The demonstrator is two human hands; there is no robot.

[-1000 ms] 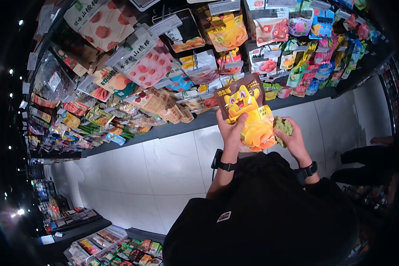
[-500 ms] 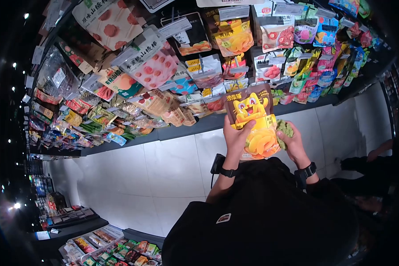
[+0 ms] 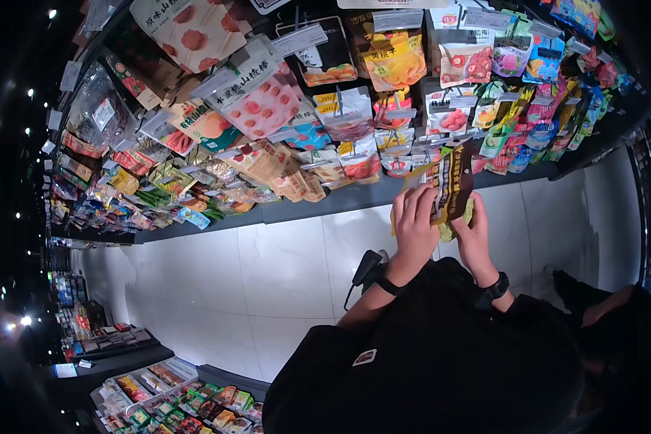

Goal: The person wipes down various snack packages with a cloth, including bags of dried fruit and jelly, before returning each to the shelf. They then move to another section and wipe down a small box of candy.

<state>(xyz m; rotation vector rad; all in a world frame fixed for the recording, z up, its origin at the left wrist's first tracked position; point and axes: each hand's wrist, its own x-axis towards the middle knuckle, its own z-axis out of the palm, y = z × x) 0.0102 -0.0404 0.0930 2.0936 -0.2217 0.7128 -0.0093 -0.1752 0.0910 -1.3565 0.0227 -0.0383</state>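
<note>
My left hand [image 3: 414, 220] grips a brown and yellow snack pouch [image 3: 452, 181], which is turned so its printed back faces me. My right hand [image 3: 473, 235] holds the pouch's lower right side together with a light green packet [image 3: 469, 211] that peeks out behind it. Both hands are raised in front of a shop wall of hanging snack bags [image 3: 383, 65]. Each wrist wears a black band. My black jacket [image 3: 427, 354] fills the lower part of the view.
Pegs of dried-fruit bags [image 3: 253, 94] cover the wall above a dark ledge [image 3: 325, 199]. White tiles [image 3: 267, 275] lie below. A low display of packets [image 3: 188, 401] stands at the bottom left. Another person's dark-clothed leg [image 3: 607, 311] shows at the right.
The pouch has been turned over: its yellow cartoon front faced me before, now the printed back does. Both hands have shifted slightly right and up.
</note>
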